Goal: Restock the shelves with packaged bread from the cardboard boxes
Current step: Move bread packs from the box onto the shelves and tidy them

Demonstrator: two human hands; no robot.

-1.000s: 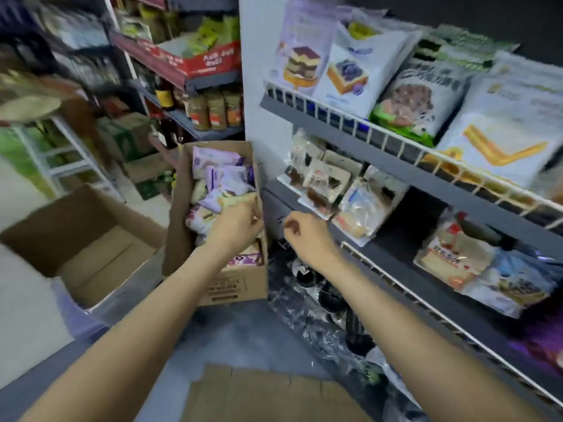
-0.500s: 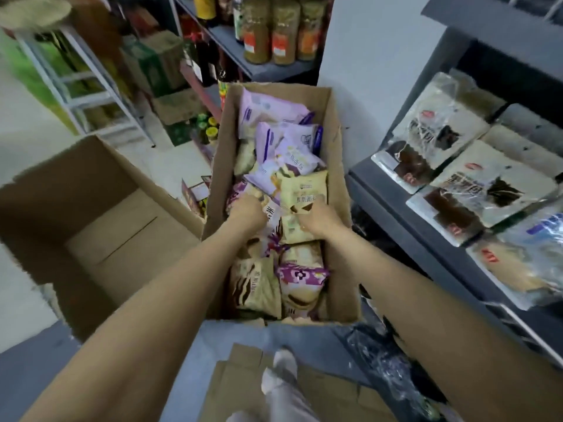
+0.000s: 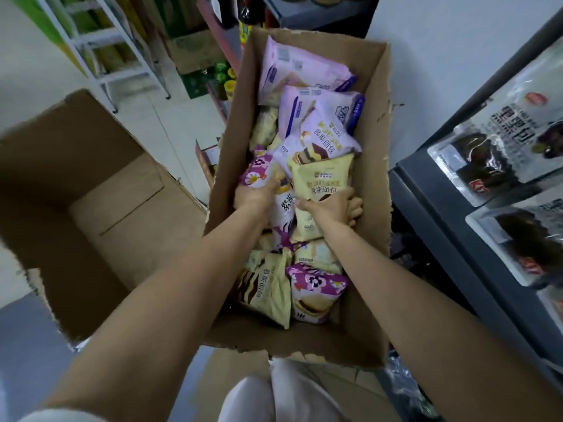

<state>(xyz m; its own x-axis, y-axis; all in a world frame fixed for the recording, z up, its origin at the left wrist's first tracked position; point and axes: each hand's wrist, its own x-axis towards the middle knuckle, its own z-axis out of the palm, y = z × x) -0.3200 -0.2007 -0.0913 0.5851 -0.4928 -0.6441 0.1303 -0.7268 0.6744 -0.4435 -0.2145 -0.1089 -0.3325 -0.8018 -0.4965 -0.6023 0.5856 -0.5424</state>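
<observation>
Both hands have dropped deeper into the box since 0.5 s ago. Left hand curls around a purple pack; right hand grips a yellow pack. Likely 2 packs about to lift for the shelf.

left hand and right hand side by side in the full box, among bread packets | more packets beyond and nearer than the hands | open box left of the grip | shelf right (packets lying on it) | stepladder far left, behind
</observation>
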